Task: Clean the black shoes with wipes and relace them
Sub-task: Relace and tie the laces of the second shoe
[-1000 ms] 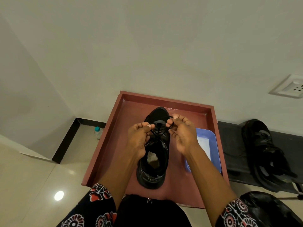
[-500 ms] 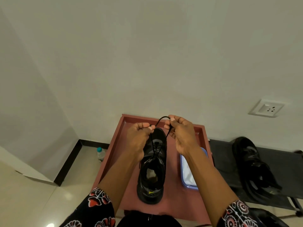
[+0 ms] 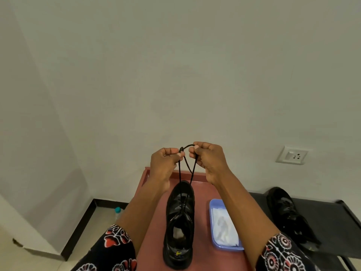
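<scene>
1. The left hand (image 3: 166, 163) is raised above the shoe (image 3: 180, 223), fingers curled, thumb and forefinger pinching one strand of the lace (image 3: 185, 169).
2. The right hand (image 3: 210, 161) is level with it and just beside it, fingers curled too, pinching the other strand at the fingertips.
3. The lace is a thin, round black cord. A short arc of it bridges the gap between the two sets of fingertips, and a small loop shows by the left forefinger.
4. Below the fingers both strands run down taut, cross once, and meet at the shoe's eyelets.
5. The shoe is black and glossy, with a rounded toe pointing away from the person and its opening towards them. It stands upright on a reddish-brown tray (image 3: 207, 188) with a low raised rim.
6. Right of the shoe, under the right forearm, lies a shallow lilac plastic tub (image 3: 214, 204) with rounded corners, holding white, crumpled wipes (image 3: 224, 225).
7. Further right, a second black shoe (image 3: 287, 212) sits on a dark flat rack (image 3: 324, 216).
8. Left of the tray, past the left forearm, a clear bottle (image 3: 118, 211) with a teal cap stands on the pale tiled floor.
9. A white wall socket (image 3: 292, 155) is right of the right hand.
10. Both forearms cover parts of the tray; the patterned sleeves hide its near edge.
</scene>
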